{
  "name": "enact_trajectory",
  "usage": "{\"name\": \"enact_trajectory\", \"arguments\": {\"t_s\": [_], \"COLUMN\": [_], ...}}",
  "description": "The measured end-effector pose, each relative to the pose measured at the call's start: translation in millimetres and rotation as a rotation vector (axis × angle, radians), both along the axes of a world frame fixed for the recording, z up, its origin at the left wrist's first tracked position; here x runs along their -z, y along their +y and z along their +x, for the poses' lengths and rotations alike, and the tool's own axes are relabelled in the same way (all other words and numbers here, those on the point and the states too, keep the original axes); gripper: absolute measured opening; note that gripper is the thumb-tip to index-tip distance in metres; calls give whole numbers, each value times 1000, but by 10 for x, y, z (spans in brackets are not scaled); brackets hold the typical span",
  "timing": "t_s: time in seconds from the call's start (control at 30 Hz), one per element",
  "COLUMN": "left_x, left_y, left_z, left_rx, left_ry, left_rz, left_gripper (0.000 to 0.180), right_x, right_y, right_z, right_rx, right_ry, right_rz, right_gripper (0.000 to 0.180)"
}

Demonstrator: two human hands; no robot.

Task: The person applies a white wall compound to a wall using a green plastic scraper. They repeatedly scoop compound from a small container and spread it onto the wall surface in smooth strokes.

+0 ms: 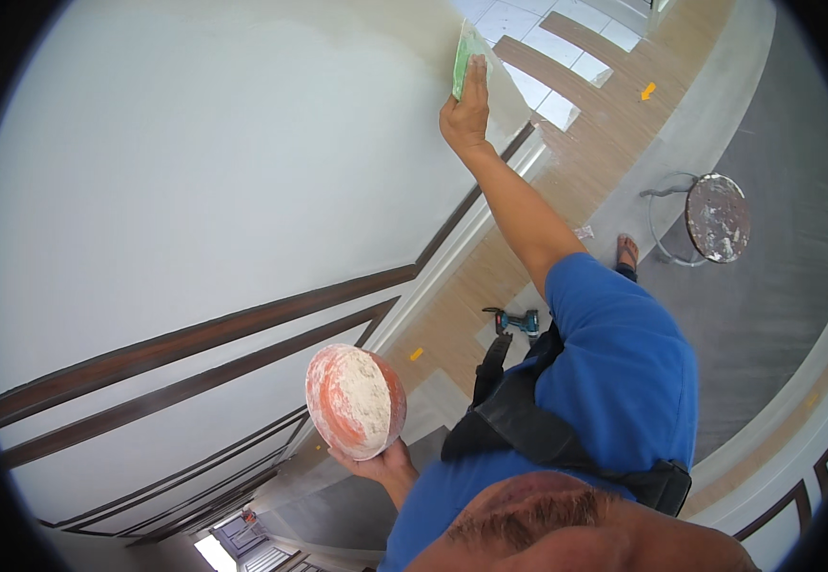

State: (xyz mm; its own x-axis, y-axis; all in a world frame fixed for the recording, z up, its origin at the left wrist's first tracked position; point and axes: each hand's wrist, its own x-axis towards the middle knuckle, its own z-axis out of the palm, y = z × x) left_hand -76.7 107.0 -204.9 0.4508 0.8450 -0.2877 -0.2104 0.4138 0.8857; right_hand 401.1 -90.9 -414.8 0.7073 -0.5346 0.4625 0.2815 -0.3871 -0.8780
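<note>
My left hand (pixel 376 465) is closed under an orange-red plastic bowl (pixel 330 393), supporting it from below. Pale putty (pixel 364 405) coats the bowl's inside and is smeared over the rim. With my right arm stretched out and up, my right hand (pixel 468 116) grips a green putty spreader (pixel 464 63) whitened with residue. Fingers lie along the spreader's flat face, which is at the right end of the white wall (pixel 204 172). Whether the blade's edge touches the wall cannot be made out. A beige, damp-looking patch (pixel 376 43) covers the upper wall near the spreader.
Dark wooden trim (pixel 214 334) crosses the lower wall. A teal and black cordless drill (pixel 519 322) lies on the floor near my body. A round stool (pixel 718 217) with a paint-spattered seat stands to the right, beside my foot (pixel 627 250). Brown floor covering (pixel 614 124) runs along the wall.
</note>
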Motion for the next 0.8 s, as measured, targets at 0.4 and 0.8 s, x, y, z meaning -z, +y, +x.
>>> {"name": "enact_trajectory", "arguments": {"t_s": [0.4, 0.8], "left_x": [35, 55], "left_y": [72, 100], "left_z": [-5, 27], "left_rx": [105, 18], "left_ry": [59, -141], "left_rz": [152, -230], "left_gripper": [63, 61], "right_x": [489, 376], "right_y": [128, -987], "right_z": [-1078, -56], "right_rx": [-204, -65], "right_ry": [139, 451], "right_rz": [173, 1268], "right_gripper": [72, 35]}}
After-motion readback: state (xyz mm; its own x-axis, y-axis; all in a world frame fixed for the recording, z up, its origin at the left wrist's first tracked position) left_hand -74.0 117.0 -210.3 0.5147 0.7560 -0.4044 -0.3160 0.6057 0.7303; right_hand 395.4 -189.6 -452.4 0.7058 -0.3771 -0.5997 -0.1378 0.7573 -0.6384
